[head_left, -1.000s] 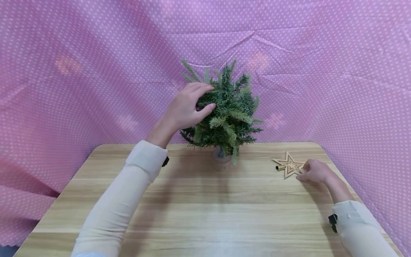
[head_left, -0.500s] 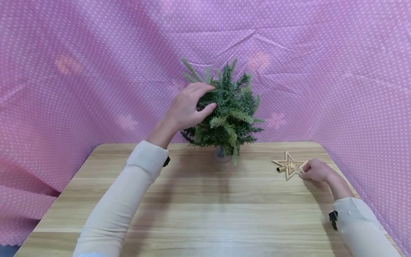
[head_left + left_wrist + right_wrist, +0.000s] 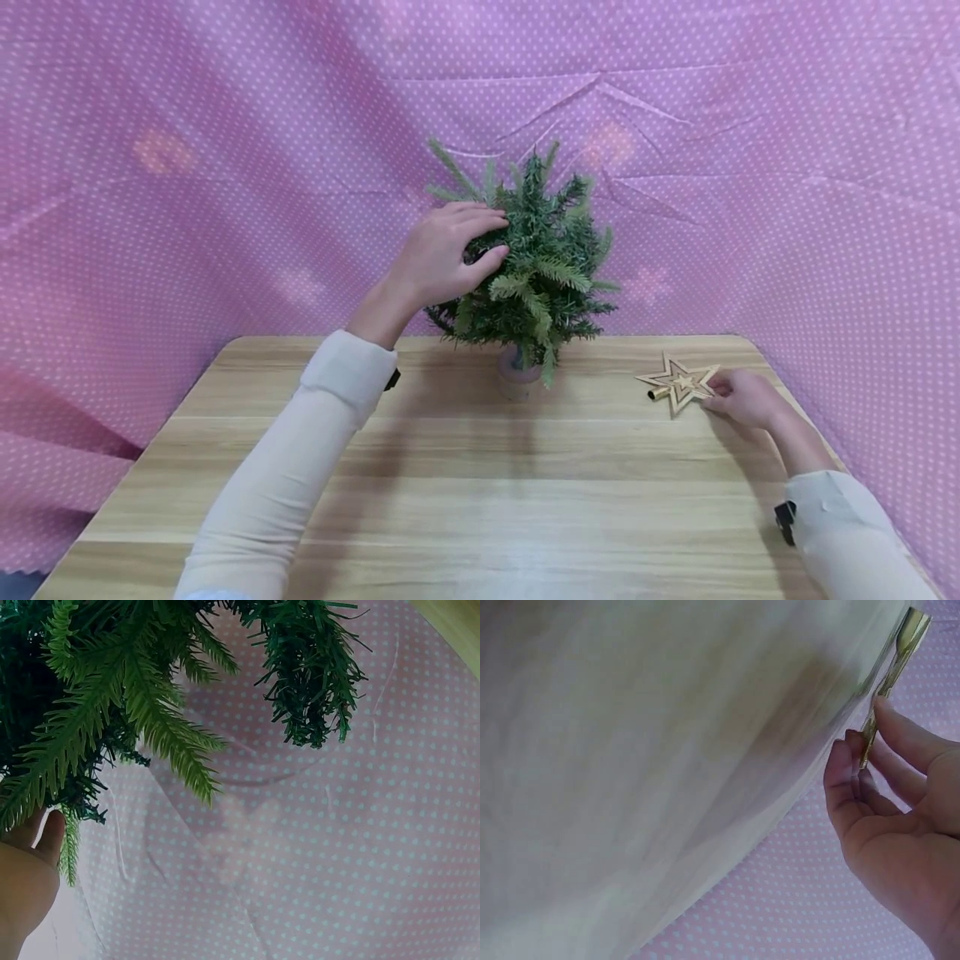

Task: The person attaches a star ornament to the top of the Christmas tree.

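Note:
A small artificial Christmas tree (image 3: pixel 555 258) stands upright at the back middle of the table. My left hand (image 3: pixel 438 258) holds its upper left side, thumb and fingers bent around the foliage; some fingertips are hidden among branches. Green branches (image 3: pixel 127 682) fill the upper left of the left wrist view. On the right, my right hand (image 3: pixel 746 398) pinches one point of a gold star tree topper (image 3: pixel 683 383) with a short tube at its other side. Seen edge-on in the right wrist view, the gold star (image 3: pixel 891 671) is between thumb and fingers, its near face tilted up.
The wooden table (image 3: pixel 510 517) reaches from below the tree to the front. A pink dotted cloth (image 3: pixel 300 167) hangs behind and at both sides. The tree's pale round base (image 3: pixel 517 375) sits near the back edge.
My right hand has raised and tilted the star slightly, its grip closing on the point. The left hand stays at the tree; the view has shifted a little.

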Available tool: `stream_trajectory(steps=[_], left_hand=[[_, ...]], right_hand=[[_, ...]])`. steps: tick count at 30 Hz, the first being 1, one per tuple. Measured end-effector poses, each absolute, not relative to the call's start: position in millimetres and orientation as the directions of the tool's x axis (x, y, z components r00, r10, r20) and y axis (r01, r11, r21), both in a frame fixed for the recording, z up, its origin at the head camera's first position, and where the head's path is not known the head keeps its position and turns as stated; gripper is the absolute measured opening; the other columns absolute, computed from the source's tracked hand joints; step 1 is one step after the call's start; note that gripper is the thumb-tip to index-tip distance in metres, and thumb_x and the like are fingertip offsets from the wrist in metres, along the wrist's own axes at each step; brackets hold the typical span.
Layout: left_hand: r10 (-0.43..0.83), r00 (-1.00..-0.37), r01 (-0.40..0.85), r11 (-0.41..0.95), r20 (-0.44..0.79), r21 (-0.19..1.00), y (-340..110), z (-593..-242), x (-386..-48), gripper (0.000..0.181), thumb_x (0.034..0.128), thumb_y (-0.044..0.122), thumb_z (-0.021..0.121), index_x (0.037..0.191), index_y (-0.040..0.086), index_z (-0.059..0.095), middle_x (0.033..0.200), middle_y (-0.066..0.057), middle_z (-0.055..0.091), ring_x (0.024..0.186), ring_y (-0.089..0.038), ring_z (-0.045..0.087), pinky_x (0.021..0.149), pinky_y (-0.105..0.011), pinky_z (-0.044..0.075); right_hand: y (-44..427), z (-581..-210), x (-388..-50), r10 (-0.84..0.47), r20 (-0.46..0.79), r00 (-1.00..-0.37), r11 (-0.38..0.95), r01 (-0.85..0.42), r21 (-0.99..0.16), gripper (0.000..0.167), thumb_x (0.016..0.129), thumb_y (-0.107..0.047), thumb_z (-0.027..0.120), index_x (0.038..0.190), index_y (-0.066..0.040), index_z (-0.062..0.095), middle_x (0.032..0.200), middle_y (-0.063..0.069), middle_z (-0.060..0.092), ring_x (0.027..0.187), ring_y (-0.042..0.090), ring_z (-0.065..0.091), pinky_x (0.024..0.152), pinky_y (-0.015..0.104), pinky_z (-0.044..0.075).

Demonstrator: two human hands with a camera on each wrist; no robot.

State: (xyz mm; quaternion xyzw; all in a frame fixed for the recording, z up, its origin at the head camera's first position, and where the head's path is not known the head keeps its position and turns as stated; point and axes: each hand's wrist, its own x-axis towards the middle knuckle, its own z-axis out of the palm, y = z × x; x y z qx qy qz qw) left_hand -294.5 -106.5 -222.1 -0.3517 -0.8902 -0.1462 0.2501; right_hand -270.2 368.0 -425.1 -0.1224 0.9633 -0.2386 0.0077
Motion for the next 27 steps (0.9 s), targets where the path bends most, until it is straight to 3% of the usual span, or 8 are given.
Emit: stream_trajectory(steps=[4,9,14,18,27], left_hand=[[0.545,-0.635,0.689,0.720,0.548,0.082,-106,-223,-295,0.049,0.1025,0.045,0.053,0.139,0.013,0.063,0.144,-0.004,0.059,0.139,-0.023,0.046,0.121,-0.044,0.026],[0.541,-0.628,0.687,0.723,0.559,0.071,-105,-224,-295,0.050,0.1020,0.046,0.054,0.137,0.013,0.064,0.142,-0.004,0.060,0.138,-0.024,0.047,0.121,-0.044,0.026],[0.538,-0.619,0.692,0.718,0.572,0.074,-105,-225,-294,0.049,0.1015,0.047,0.055,0.136,0.013,0.065,0.141,-0.004,0.061,0.138,-0.024,0.047,0.120,-0.045,0.027],[0.535,-0.612,0.697,0.713,0.583,0.078,-105,-226,-294,0.050,0.1012,0.048,0.056,0.135,0.012,0.066,0.140,-0.004,0.062,0.137,-0.024,0.048,0.120,-0.045,0.028],[0.536,-0.606,0.697,0.714,0.587,0.067,-104,-226,-295,0.052,0.1010,0.050,0.056,0.135,0.012,0.066,0.139,-0.004,0.062,0.136,-0.024,0.049,0.120,-0.043,0.029]], right_hand=[[366,-425,-270,-0.250,0.085,-0.964,0.843,-0.261,-0.470,0.028,0.089,-0.008,0.076,0.104,0.014,0.067,0.089,0.017,0.072,0.079,0.025,0.066,0.075,0.045,0.055],[361,-421,-270,-0.248,0.125,-0.961,0.828,-0.278,-0.487,0.039,0.088,-0.008,0.077,0.113,0.018,0.064,0.098,0.029,0.071,0.086,0.038,0.069,0.078,0.053,0.057],[355,-416,-272,-0.278,0.223,-0.934,0.815,-0.353,-0.459,0.029,0.086,-0.003,0.079,0.106,0.015,0.070,0.097,0.030,0.071,0.084,0.042,0.069,0.077,0.054,0.058],[349,-411,-271,-0.289,0.273,-0.917,0.827,-0.383,-0.411,0.028,0.084,-0.002,0.079,0.105,0.014,0.071,0.101,0.033,0.070,0.095,0.052,0.066,0.083,0.063,0.054],[337,-402,-269,-0.266,0.360,-0.894,0.826,-0.404,-0.393,0.029,0.085,-0.002,0.080,0.109,0.013,0.071,0.104,0.032,0.069,0.098,0.051,0.067,0.082,0.063,0.054]])
